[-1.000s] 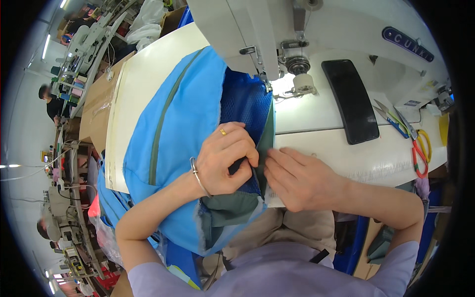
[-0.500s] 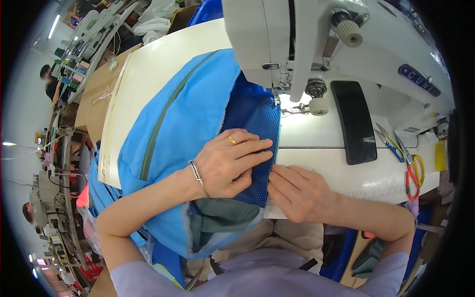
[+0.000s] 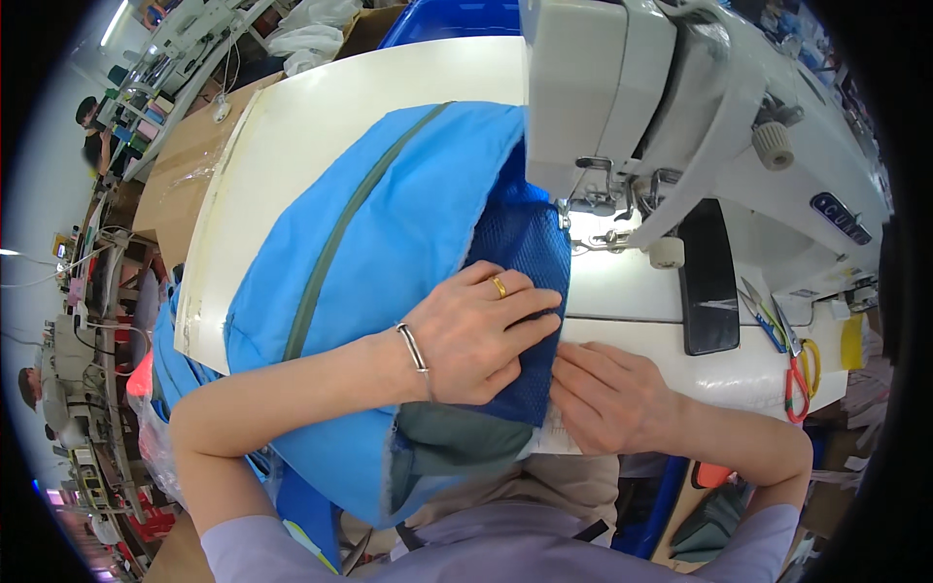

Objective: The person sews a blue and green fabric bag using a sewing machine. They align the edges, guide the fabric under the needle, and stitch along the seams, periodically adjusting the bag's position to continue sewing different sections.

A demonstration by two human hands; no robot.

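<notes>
We have one view, worn on the head, looking steeply down and close onto the tabletop (image 3: 321, 126); the sewing machine (image 3: 622, 87) rises just beyond each hand's grip, forearms entering from below.

Crowded workshop, white worktable (image 3: 321, 126)

The sewing machine (image 3: 680, 117) top is cut off; its needle is hidden.
</notes>
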